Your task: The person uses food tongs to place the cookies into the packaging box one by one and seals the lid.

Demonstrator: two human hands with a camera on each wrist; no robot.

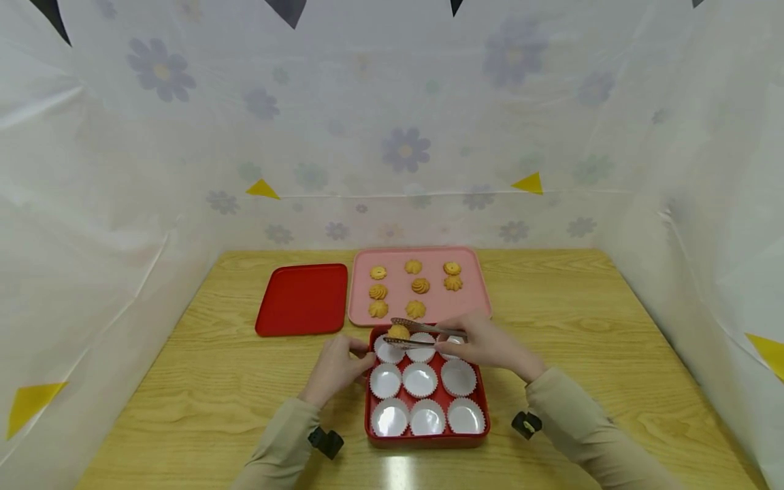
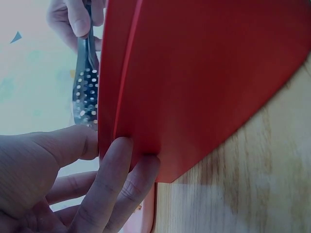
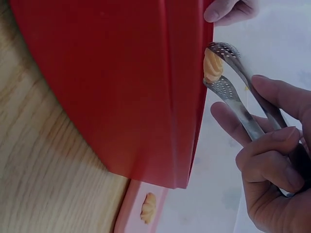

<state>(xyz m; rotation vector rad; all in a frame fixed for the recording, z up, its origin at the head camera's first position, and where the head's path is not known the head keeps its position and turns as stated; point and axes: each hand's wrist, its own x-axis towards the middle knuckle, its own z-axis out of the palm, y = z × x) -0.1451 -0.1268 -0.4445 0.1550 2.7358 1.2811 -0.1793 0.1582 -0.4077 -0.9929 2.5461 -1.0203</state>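
Observation:
My right hand (image 1: 480,341) grips metal tongs (image 3: 248,121) with perforated tips. A swirled cookie (image 3: 213,65) sits between the tips, over the back-left white paper cup (image 1: 388,350) of a red box (image 1: 484,408). How much the cookie touches the cup is hidden. At the box's back-left side, my left hand (image 1: 337,371) pinches the wall, its thumb at the rim and its fingers (image 2: 109,179) against the outer face. White paper cups in rows of three fill the box; those in the middle and front rows hold nothing.
Behind the box lies a pink tray (image 1: 478,306) with several cookies (image 1: 420,286) spread over it. A flat red tray (image 1: 301,299) lies to its left. The wooden table (image 1: 551,306) is enclosed by white flowered sheeting (image 1: 343,136) at the back and sides.

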